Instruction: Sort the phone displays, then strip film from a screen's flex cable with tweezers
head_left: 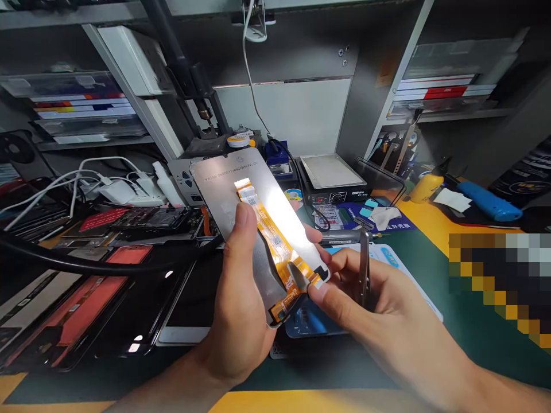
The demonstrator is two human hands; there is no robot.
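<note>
A phone screen panel is tilted up in front of me, its silver metal back facing me. My left hand grips it, with the thumb on the back and fingertips around the far edge. An orange flex cable runs down the back to the lower end. My right hand is at the panel's lower right corner, thumb and index finger pinched by the cable's end. Metal tweezers stick up between its fingers. A pointed silver piece lies over the cable beside the right thumb; what it is I cannot tell.
Several phone screens and frames lie at the left under a thick black cable. Behind stand a hot plate and a power strip. A blue phone-sized panel lies beneath my hands. A yellow bottle stands right.
</note>
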